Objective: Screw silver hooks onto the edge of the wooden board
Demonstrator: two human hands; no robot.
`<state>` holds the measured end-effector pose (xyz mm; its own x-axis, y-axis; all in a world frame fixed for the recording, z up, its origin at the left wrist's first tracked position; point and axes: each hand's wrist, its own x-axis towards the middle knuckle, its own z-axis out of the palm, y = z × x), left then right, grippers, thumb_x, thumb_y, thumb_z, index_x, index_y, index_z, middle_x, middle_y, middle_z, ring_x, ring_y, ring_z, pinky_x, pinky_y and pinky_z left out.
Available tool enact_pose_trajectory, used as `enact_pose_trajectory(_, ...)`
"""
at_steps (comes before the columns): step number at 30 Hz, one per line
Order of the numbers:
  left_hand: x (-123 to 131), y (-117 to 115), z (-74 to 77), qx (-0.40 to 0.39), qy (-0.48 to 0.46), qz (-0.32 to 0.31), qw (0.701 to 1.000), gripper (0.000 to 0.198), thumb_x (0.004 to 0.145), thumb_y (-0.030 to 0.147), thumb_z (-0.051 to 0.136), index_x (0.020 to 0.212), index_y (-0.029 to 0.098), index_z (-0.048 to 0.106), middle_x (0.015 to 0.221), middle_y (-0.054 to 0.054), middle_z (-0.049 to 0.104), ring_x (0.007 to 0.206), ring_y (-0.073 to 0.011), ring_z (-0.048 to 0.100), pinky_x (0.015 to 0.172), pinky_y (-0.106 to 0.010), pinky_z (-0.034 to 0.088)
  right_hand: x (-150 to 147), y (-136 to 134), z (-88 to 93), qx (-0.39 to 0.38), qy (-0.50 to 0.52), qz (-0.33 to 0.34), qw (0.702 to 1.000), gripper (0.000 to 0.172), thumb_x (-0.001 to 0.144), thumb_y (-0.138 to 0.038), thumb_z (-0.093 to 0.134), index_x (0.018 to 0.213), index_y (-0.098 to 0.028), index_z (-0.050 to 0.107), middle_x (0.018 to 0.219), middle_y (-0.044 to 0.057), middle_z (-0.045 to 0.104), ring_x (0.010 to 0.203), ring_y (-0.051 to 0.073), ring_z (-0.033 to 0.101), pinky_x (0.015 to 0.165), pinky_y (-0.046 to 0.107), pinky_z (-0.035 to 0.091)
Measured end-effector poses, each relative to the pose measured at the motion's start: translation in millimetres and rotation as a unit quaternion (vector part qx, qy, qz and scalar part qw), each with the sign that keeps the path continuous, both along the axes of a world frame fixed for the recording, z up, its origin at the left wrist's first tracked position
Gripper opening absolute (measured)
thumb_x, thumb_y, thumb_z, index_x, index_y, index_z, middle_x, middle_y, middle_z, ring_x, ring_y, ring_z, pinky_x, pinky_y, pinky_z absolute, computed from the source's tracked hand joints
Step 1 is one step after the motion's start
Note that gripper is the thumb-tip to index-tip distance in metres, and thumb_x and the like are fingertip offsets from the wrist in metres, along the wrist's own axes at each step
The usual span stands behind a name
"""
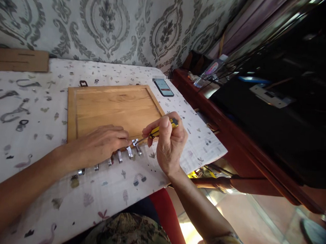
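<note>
A wooden panel [112, 107] lies flat on the patterned tablecloth [30, 130]. Along its near edge sits a row of metal hooks [129, 152]. My left hand [102, 144] rests palm down on that edge, fingers pressed together over the hooks near the rightmost one. My right hand [169, 142] is closed around a yellow and black screwdriver [158, 130], whose tip points left at the hook by my left fingertips.
A phone [163, 87] lies screen up beyond the panel's far right corner. A strip of cardboard [20, 60] leans at the back left. A dark red wooden cabinet [232, 139] with black equipment and cables stands to the right. Tools lie below the table's right edge.
</note>
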<state>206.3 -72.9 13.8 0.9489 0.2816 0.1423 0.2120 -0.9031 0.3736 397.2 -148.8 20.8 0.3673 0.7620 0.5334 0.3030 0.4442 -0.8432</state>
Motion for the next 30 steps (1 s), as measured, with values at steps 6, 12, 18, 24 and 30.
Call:
enact_pose_trajectory(6,2,-4,3.6,0.033,0.019,0.018,0.999,0.032,0.101,0.003,0.05,0.1,0.022,0.075,0.095,-0.004,0.072,0.09,-0.0228,0.063,0.077,-0.035,0.039,2,1,3.6,-0.005,0.013,0.018,1.0,0.05,0.101,-0.065,0.059,0.075,-0.023,0.053,0.058,-0.004,0.067,0.038,0.007,0.053,0.036,0.019,0.043)
enact_pose_trajectory(12,3,-4,1.6,0.029,0.021,0.016,0.999,0.029,0.101,0.004,0.049,0.093,0.019,0.073,0.09,-0.004,0.069,0.088,-0.0232,0.061,0.074,-0.035,0.036,0,3,8.0,0.029,0.038,-0.008,0.999,0.049,0.099,-0.067,0.061,0.078,-0.024,0.053,0.059,-0.004,0.07,0.04,0.008,0.056,0.036,0.019,0.044)
enact_pose_trajectory(18,2,-3,-0.4,0.048,0.008,0.007,0.999,0.031,0.102,0.003,0.047,0.095,0.019,0.072,0.086,-0.003,0.066,0.085,-0.0227,0.06,0.071,-0.034,0.035,0,8,7.5,0.019,0.031,0.006,0.999,0.05,0.098,-0.069,0.061,0.079,-0.025,0.05,0.059,-0.004,0.07,0.04,0.008,0.057,0.035,0.019,0.043)
enact_pose_trajectory(24,3,-4,0.7,0.047,0.016,0.01,0.999,0.032,0.103,0.004,0.047,0.098,0.02,0.074,0.094,-0.004,0.071,0.088,-0.0231,0.062,0.075,-0.035,0.038,1,8,7.4,0.008,0.02,0.01,1.0,0.05,0.099,-0.069,0.06,0.079,-0.024,0.05,0.057,-0.005,0.067,0.04,0.009,0.057,0.036,0.019,0.044)
enact_pose_trajectory(30,3,-5,2.6,0.041,0.037,0.016,0.998,0.031,0.105,0.007,0.047,0.099,0.019,0.075,0.094,-0.004,0.072,0.092,-0.0243,0.064,0.078,-0.036,0.041,1,8,10.8,-0.005,0.014,0.022,1.0,0.053,0.095,-0.073,0.062,0.077,-0.025,0.051,0.057,-0.004,0.067,0.041,0.009,0.056,0.036,0.02,0.044)
